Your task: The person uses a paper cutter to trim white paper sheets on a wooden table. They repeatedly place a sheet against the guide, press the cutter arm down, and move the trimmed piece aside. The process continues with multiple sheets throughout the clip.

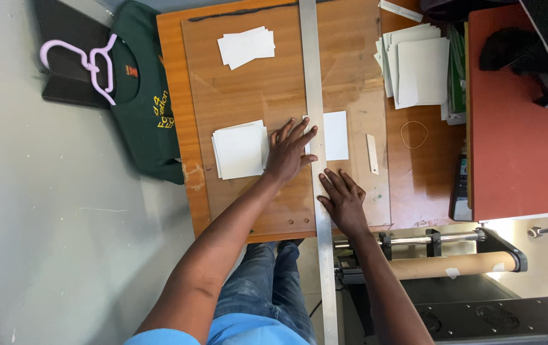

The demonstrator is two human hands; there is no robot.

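A pale grey floor fills the left side, and across the middle sits an orange-brown wooden counter carrying a big brown cutting board, with a red-topped counter off to the right. Down the board runs a long metal straightedge, its long axis going from the far edge straight back towards the person and on past the near edge of the counter; it looks stiff and probably slick, so I judge flat pressure from above holds it better than a pinch. Under it lies the white card, a small sheet poking out on the right of the steel, its longer side parallel to the ruler; it looks thin, light and easily creased, best taken by a free edge. The left hand is spread flat, palm down, gripping nothing, fingertips reaching onto the straightedge and the card's left margin. The right hand is open too, fingers splayed, pressing down just beside the ruler, nearer the person than the card, and closed on nothing. Left of the left hand sits a stack of cut white cards, touching the thumb side. Further up lies a smaller pile of cards, and at the right a heap of larger white sheets. A cardboard roll lies on its holder below; a rubber band lies well apart.
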